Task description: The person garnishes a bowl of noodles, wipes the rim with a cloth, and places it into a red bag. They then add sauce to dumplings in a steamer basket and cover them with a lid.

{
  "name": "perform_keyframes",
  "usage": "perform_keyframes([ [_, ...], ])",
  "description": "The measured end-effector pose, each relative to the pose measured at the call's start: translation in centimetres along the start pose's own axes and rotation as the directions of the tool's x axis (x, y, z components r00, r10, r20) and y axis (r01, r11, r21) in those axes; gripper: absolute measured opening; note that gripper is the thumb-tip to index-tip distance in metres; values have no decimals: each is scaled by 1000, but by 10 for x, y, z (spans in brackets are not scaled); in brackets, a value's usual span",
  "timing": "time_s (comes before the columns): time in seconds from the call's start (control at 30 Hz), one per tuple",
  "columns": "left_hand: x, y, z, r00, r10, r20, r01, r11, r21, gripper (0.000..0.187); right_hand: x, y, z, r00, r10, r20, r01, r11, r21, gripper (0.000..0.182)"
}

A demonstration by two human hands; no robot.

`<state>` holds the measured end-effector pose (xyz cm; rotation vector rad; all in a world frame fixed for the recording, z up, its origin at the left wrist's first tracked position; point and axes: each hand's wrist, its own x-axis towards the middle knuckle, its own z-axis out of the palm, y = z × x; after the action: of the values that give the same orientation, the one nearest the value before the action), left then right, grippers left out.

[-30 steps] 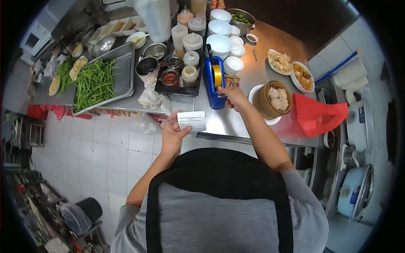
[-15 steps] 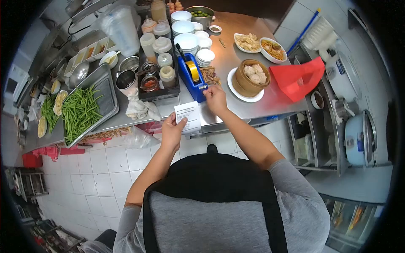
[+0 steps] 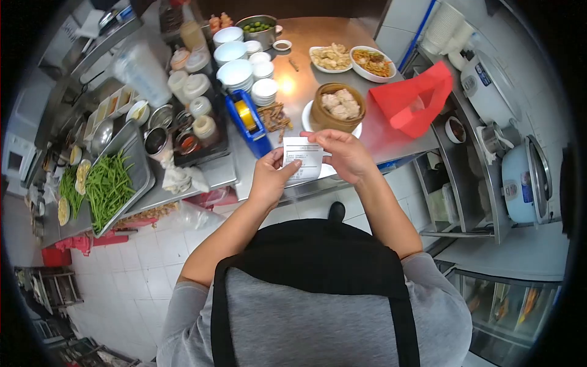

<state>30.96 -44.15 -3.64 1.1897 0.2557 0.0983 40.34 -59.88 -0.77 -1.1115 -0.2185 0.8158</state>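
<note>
A white printed receipt is held up in front of me at the counter's front edge. My left hand pinches its lower left part, thumb on the printed side. At the upper right corner of the paper, my right hand has its fingers closed around the edge; whether tape is between them is too small to tell. Just left of the receipt stands a blue tape dispenser with a yellow roll. Behind my right hand, a bamboo steamer of dumplings sits on a white plate.
A red bag lies on the right of the steel counter. Two bowls of food, fried pieces and noodles, stand behind. Stacked white bowls, sauce bottles and a tray of green beans are leftward.
My right hand has left the tape dispenser's front end and come to the receipt's upper right corner. The left hand has brought the receipt rightward and slightly up. My view has shifted to the right.
</note>
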Motion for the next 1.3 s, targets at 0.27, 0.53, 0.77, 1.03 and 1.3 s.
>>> perform_keyframes([
  [0.27,83,14,129,941,221,254,-287,922,259,22,-24,-93,-122,837,-527,-150,458,823,-335,43],
  [0.53,294,-24,290,510,667,543,-799,134,586,53,23,-148,-232,1,-985,172,688,-125,-715,32],
  [0.77,305,6,289,941,252,225,-315,897,311,24,35,-158,-307,617,-786,38,244,146,-959,26],
  [1.03,261,45,270,782,-125,611,-12,977,215,62,47,-172,-355,941,-335,-53,214,707,-674,27],
  [1.3,268,60,271,790,71,609,-205,967,153,68,109,-132,-402,942,-333,-34,125,445,-887,22],
])
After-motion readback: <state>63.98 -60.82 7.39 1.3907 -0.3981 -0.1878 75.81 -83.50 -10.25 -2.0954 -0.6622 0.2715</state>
